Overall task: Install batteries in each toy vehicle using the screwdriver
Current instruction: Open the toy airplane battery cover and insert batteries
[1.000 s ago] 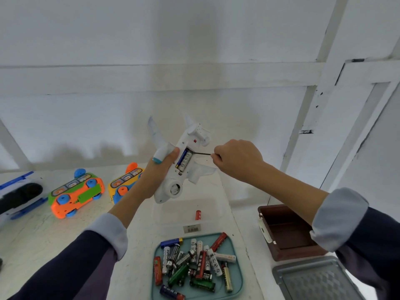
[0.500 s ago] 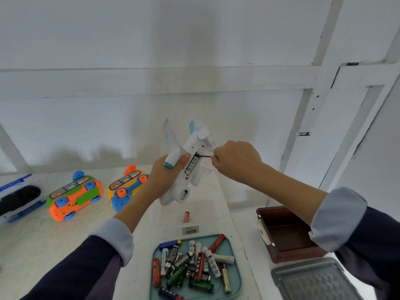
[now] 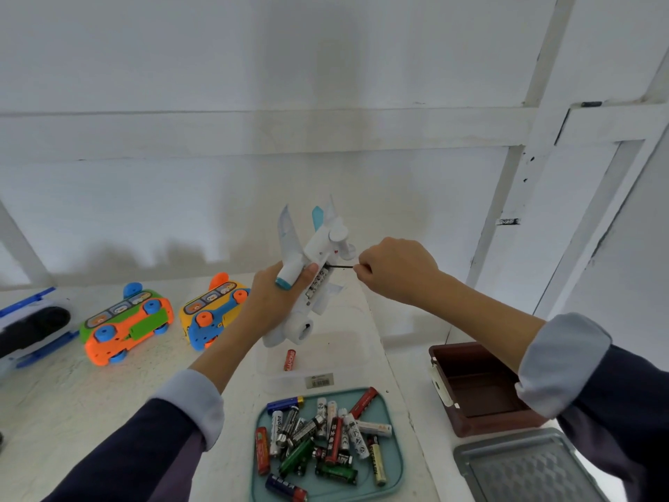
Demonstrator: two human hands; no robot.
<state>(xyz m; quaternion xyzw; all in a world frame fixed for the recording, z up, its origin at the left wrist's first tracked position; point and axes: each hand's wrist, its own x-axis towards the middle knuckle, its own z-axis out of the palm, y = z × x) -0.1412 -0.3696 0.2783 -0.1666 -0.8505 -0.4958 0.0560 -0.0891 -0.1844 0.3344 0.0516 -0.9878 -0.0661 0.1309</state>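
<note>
Batteries already sit in the open belly compartment of the white plastic toy aeroplane with blue-tipped wings (image 3: 311, 280), which is held up in the air above the teal plastic tray of loose batteries (image 3: 392, 469), the landmark for everything else. Left of that tray and further back, the orange-and-green toy car (image 3: 125, 322) and the yellow-and-blue toy car (image 3: 213, 307) lie on the white table (image 3: 72, 393), and whether either has been fitted yet cannot be told. Right of the tray stands the brown open box (image 3: 481, 389), with the grey metal tray (image 3: 525, 469) in front of it. Above the tray, the left hand (image 3: 275, 302) wraps its fingers around the aeroplane's body, while the right hand (image 3: 394, 269) is curled round the handle of the thin black screwdriver (image 3: 340, 267), its tip at the compartment's edge. Just behind the tray, a single red battery (image 3: 289, 359) lies in a clear plastic container (image 3: 347, 356). By my reading, the aeroplane's cover is still off and remains to be fastened.
</note>
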